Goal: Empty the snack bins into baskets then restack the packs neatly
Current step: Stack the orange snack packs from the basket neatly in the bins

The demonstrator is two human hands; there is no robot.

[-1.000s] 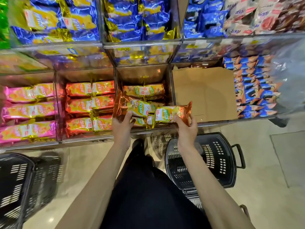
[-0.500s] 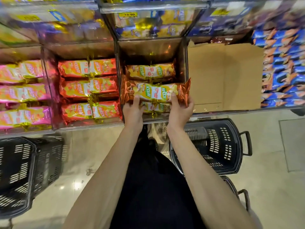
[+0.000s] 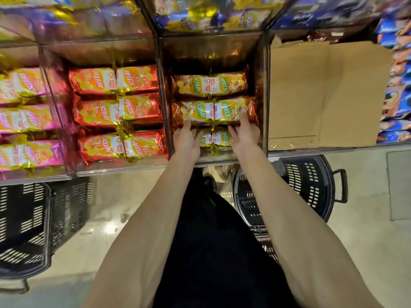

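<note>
Head view is filled across its upper half by shelving split into clear-walled bins. The centre bin (image 3: 211,52) is closed in by upright dividers on both sides, so open room is left only upward and out over the front lip. Two black baskets are seen on the floor. The left basket (image 3: 24,230) lies well apart, while the right basket (image 3: 311,185) sits just below the shelf edge, partly hidden by a forearm. A cardboard sheet (image 3: 322,92) fills the bin to the right.

Three rows of orange-and-yellow packs are laid in the centre bin. The middle row (image 3: 213,111) is grasped at both ends: the left hand (image 3: 185,141) and the right hand (image 3: 244,134) each have a thumb laid on top, with the fingers apparently tucked under the near edge.

The packs are judged light, puffed and easily crushed, with slippery foil. A gentle inward hold at the outer ends is judged best, with the crimped seams kept off the dividers.
</note>
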